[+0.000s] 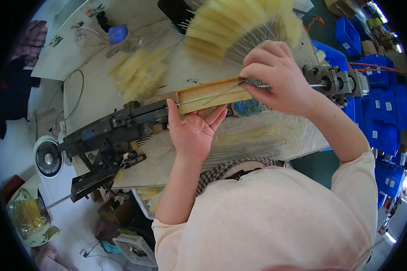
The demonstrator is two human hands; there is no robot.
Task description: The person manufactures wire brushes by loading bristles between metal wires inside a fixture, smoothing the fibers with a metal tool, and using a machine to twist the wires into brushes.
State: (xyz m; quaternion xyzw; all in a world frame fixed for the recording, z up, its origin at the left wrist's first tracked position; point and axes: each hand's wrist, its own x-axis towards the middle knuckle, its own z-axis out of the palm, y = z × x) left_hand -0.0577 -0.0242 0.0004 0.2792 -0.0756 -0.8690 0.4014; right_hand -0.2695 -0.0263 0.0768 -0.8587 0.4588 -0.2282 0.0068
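A shallow, yellowish open tray (pixel 199 98) with an orange rim lies across the middle of the bench, with a thin metal rod running along it. My left hand (pixel 194 134) is palm up at the tray's near left end, fingers and thumb apart, fingertips at its near edge. Over the tray's right end, my right hand (pixel 278 81) pinches a thin metal wire (pixel 221 95) that slants down into the tray. Where the wire passes inside my fingers is hidden. Just beyond that hand fans out a pile of yellow bristle brushes (pixel 239 27) with wire stems.
A dark metal machine (pixel 117 122) reaches left from the tray; a metal clamp block (pixel 337 82) stands at the right. Loose yellow bristles (pixel 140 74) lie on the far left of the bench. Thin metal rods (pixel 244 151) lie near me. Blue bins (pixel 380 108) stack at right.
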